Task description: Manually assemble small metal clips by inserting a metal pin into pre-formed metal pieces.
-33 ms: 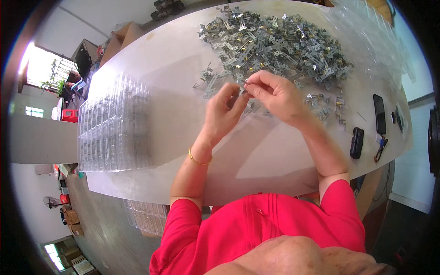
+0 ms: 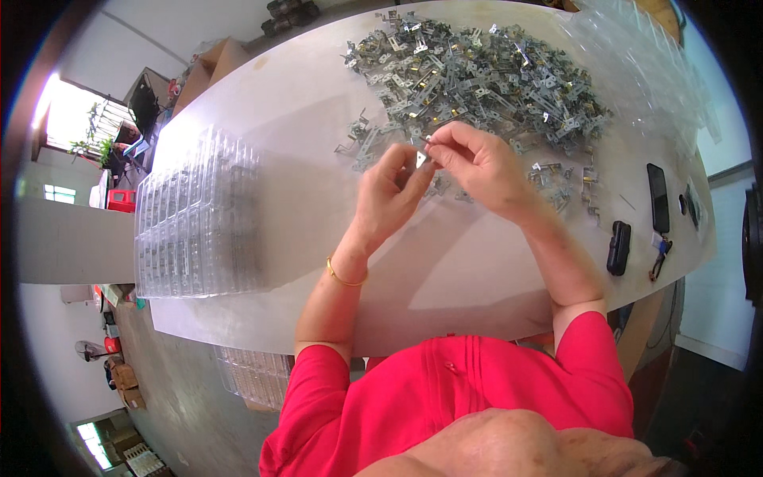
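My left hand (image 2: 388,187) and my right hand (image 2: 477,169) meet above the table, fingertips almost touching. Pinched between them is a small metal bracket (image 2: 421,157), mostly covered by the fingers; one pale face of it shows. Just beyond, a large heap of metal brackets (image 2: 477,75) covers the far part of the table, some with yellow-coloured bits. A few loose brackets (image 2: 551,179) lie to the right of my right hand, and others lie close to my fingertips. On the left stands a stack of clear plastic trays (image 2: 199,215) with metal parts in their compartments.
Clear plastic sheeting (image 2: 644,71) lies at the far right of the white table (image 2: 310,159). Nearer on that side are a phone (image 2: 657,197), a black case (image 2: 618,248) and keys (image 2: 660,258). More trays (image 2: 254,374) sit below the table's near edge.
The bracket has turned slightly between my fingertips, so its pale face shows more. My hands and arms stay almost in the same place.
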The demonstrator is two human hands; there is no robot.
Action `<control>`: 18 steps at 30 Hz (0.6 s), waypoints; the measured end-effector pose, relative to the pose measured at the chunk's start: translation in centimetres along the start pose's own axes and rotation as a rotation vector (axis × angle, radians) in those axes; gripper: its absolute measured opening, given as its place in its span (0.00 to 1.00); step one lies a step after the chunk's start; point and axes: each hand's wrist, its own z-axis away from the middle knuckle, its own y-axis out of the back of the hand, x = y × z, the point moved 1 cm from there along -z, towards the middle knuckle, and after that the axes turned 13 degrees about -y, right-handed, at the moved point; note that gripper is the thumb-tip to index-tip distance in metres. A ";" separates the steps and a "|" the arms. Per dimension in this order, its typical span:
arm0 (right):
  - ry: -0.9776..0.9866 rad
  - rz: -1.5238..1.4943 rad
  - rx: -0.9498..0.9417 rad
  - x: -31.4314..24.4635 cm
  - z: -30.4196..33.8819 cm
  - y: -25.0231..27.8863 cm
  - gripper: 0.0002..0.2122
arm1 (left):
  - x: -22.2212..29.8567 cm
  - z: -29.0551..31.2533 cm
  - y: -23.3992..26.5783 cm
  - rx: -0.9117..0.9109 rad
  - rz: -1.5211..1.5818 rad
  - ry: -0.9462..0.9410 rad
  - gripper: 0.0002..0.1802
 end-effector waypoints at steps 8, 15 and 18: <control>0.025 -0.144 0.081 0.0 -0.8 0.7 0.05 | 0.6 -0.5 0.8 -0.118 0.406 0.015 0.19; 0.257 0.020 0.273 0.3 -1.1 0.8 0.05 | -0.1 -0.5 1.0 -0.185 0.567 0.055 0.20; 0.143 0.100 0.235 -1.0 0.2 0.8 0.05 | -0.5 -0.7 1.1 -0.084 0.564 -0.009 0.22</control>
